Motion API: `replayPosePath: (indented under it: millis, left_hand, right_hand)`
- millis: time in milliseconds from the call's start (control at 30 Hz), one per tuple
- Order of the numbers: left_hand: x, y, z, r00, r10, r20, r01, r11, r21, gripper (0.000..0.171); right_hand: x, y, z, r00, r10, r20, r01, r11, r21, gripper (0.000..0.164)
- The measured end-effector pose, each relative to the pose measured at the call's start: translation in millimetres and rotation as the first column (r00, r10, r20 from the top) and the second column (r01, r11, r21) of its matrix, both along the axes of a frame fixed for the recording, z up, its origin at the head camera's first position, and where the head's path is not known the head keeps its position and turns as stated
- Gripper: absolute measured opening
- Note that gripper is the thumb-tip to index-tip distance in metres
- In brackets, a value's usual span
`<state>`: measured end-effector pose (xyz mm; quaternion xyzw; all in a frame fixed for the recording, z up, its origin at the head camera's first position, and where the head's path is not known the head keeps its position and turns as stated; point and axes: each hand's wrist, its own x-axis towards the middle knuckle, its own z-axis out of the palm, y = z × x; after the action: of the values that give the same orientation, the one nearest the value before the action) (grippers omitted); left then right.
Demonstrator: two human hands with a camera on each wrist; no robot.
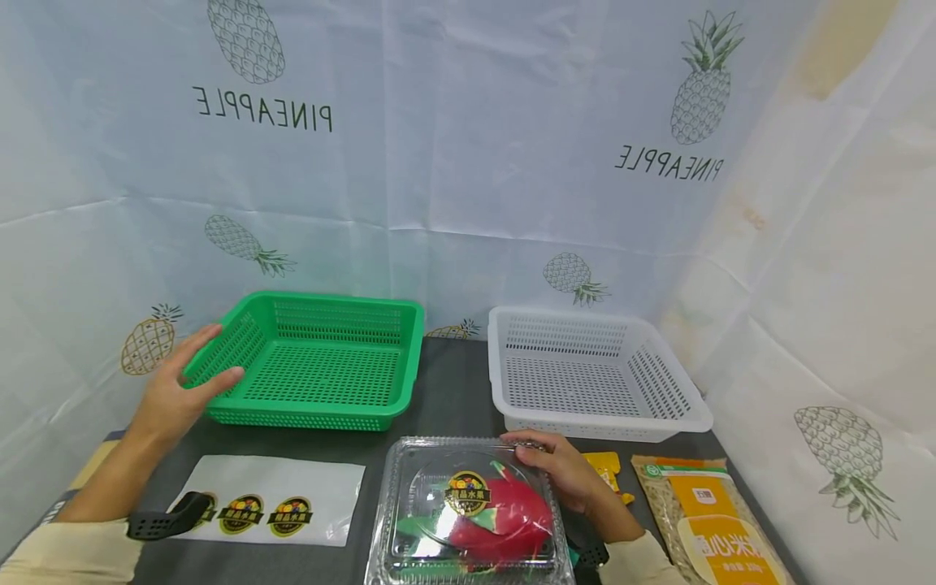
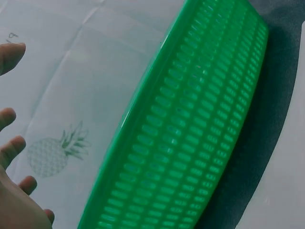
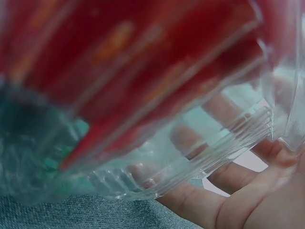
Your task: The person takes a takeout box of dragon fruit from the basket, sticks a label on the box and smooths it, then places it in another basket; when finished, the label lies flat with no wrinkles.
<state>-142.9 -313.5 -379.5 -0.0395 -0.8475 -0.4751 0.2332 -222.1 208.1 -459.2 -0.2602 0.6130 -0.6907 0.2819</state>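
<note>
In the head view my right hand (image 1: pixel 566 471) grips the right side of a clear plastic clamshell box (image 1: pixel 387 520). Inside it lies a red dragon fruit (image 1: pixel 512 516) with green tips, and a round black-and-gold sticker (image 1: pixel 468 493) is on the lid. The right wrist view shows fingers (image 3: pixel 190 202) bent under the box's edge. My left hand (image 1: pixel 171 394) holds nothing, its fingers and thumb spread by the left rim of a green basket (image 1: pixel 322 370). In the left wrist view these fingers (image 2: pixel 10 152) appear apart from the basket wall (image 2: pixel 186 114).
A white sheet (image 1: pixel 340 487) with several round stickers lies front left on the dark table. A white basket (image 1: pixel 570 386) stands back right. At right lie a yellow packet (image 1: pixel 604 466) and a bag of grain (image 1: pixel 705 520). Pineapple-print cloth (image 1: pixel 475 162) encloses the back and sides.
</note>
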Motion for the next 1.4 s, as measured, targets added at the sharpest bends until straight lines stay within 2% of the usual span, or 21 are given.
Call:
replayPosePath:
  millis: [267, 467, 733, 900, 1033, 1400]
  left_hand:
    - [-5.6, -18.5, -10.0, 0.998, 0.049, -0.027, -0.050, 0.998, -0.045, 0.074]
    - [-6.7, -27.4, -14.8, 0.996, 0.083, 0.026, -0.081, 0.994, -0.080, 0.076]
    - [-11.0, -37.9, -22.5, 0.992, 0.116, 0.044, -0.103, 0.971, -0.217, 0.079]
    - [-14.6, -43.9, -26.6, 0.991, 0.124, 0.054, -0.103, 0.953, -0.286, 0.079]
    - [-18.2, -47.4, -29.4, 0.990, 0.123, 0.071, -0.096, 0.946, -0.310, 0.080]
    - [-19.6, -54.4, -35.9, 0.981, 0.119, 0.156, -0.066, 0.948, -0.312, 0.080]
  right_hand:
    - [-0.6, -0.2, -0.6, 1.000, -0.008, 0.009, 0.008, 1.000, 0.003, 0.040]
    - [-0.5, -0.2, -1.1, 1.000, -0.012, 0.009, 0.012, 1.000, 0.004, 0.040]
    - [-1.1, -0.2, -1.4, 1.000, -0.012, 0.010, 0.012, 1.000, 0.008, 0.039]
    - [-0.6, -0.4, -1.2, 1.000, -0.007, 0.008, 0.007, 1.000, 0.006, 0.040]
    - [0.4, -0.9, -0.8, 1.000, -0.010, 0.008, 0.010, 1.000, 0.002, 0.039]
    - [-0.2, -1.6, -1.3, 1.000, -0.017, 0.021, 0.017, 1.000, 0.005, 0.038]
